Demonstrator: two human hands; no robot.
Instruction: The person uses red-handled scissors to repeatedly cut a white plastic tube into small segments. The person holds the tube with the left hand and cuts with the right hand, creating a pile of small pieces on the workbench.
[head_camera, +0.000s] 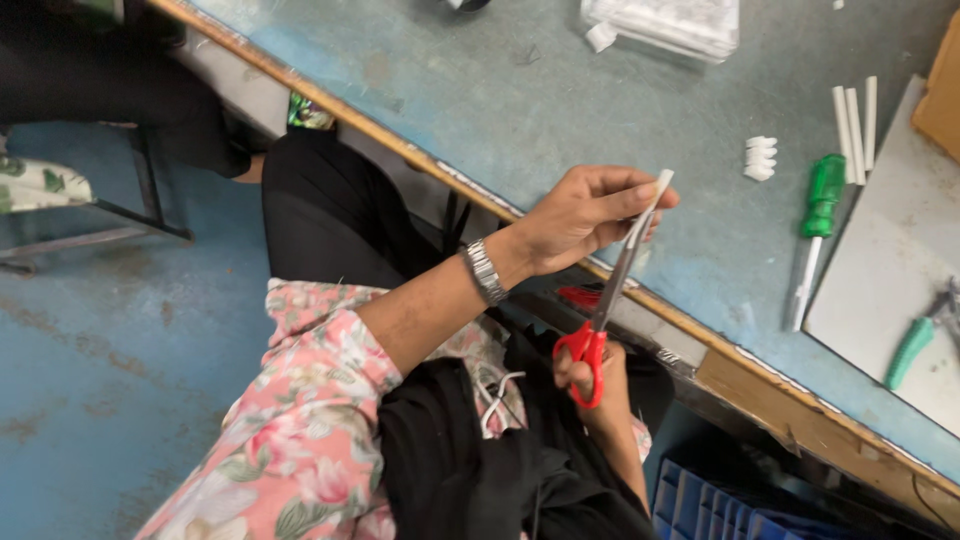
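My left hand (585, 215), with a metal watch on its wrist, pinches a thin white strip (661, 186) between thumb and fingers above the edge of the blue-grey table (560, 110). My right hand (598, 385) sits lower, near my lap, with its fingers through the red handles of a pair of scissors (600, 320). The scissor blades point up along the strip and reach my left fingertips. I cannot tell whether the blades are touching the strip.
On the table lie a green-handled screwdriver (820, 215), three white tubes (853, 120), small white pieces (760, 158) and a clear bag of white parts (665, 22). Green-handled pliers (912, 348) rest on a grey board (875, 270). A blue crate (700, 505) stands under the table.
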